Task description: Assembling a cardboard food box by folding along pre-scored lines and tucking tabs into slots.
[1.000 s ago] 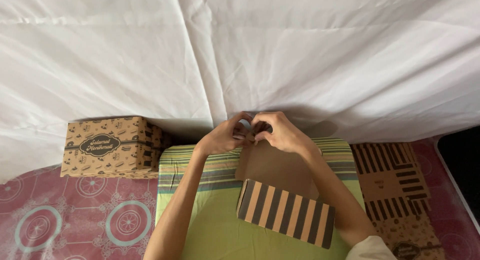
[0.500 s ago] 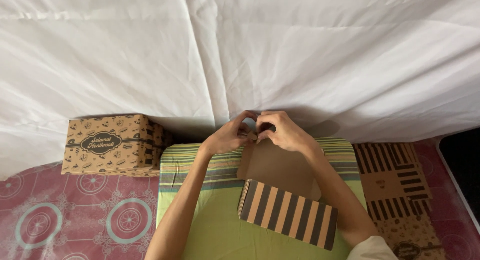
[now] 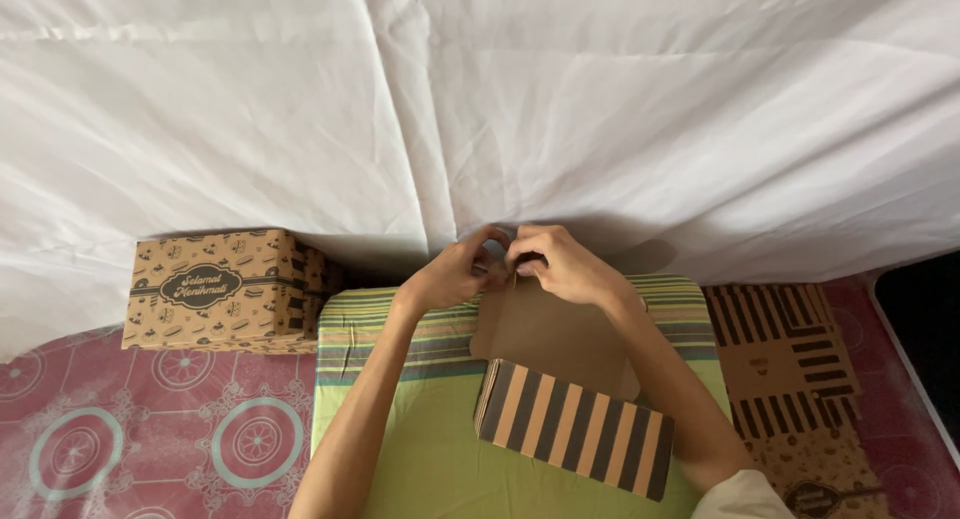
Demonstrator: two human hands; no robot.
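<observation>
Both hands remain at the far edge of the half-folded cardboard box (image 3: 560,369), which lies on the green striped cushion (image 3: 400,429). The left hand (image 3: 452,274) and right hand (image 3: 565,264) still pinch its plain brown flap with closed fingers. Nothing has visibly shifted since before; the finished box (image 3: 215,289) stays at left.

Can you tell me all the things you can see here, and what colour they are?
white sheet: one, white, hanging across the back
finished box: one, brown with dark print, left on the red mat
red mat: one, red with pale circles, underneath
green cushion: one, green striped, middle
half-folded box: one, brown, striped front flap, on the cushion
flat boxes: a pile, brown and striped, right
left hand: pinching the box's far edge
right hand: pinching beside it
</observation>
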